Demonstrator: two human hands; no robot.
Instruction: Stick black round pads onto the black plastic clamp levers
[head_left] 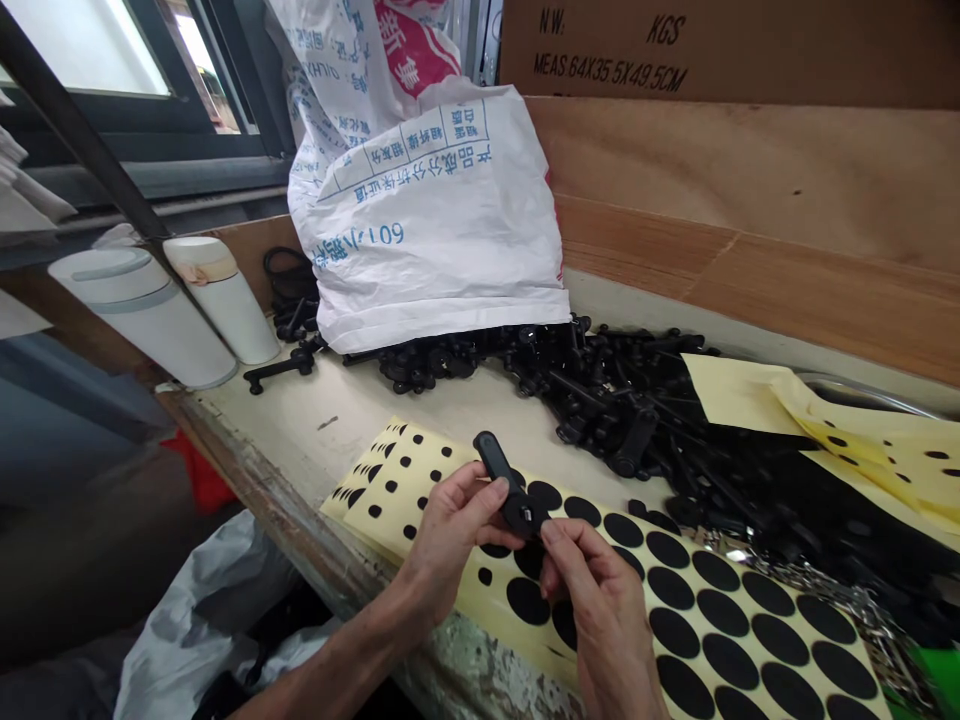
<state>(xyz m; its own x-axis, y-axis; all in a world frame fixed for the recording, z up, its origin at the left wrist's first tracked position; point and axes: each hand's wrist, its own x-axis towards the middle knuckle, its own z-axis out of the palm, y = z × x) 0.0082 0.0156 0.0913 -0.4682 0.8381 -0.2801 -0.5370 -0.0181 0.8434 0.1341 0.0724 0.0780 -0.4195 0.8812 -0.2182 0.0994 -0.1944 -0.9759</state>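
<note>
- Over the near edge of the desk (300, 440), our left hand (450, 535) and right hand (604, 620) closed narrowly on one black plastic handle (506, 485), held just above the paper.
- Its lower end showed a small metal bit (526, 517); we seemed to pinch there to keep that end steady and in view.
- Beneath the hands lay a yellow sheet (390, 525) of round black stickers, flat and within easy reach, we judged.
- Farther back, a heap of black parts (622, 400) spilled from a white woven sack (420, 220), probably kept there to leave the front of the desk free.
- Beyond the sack's left side stood two white bottles (221, 300), out of the way.
</note>
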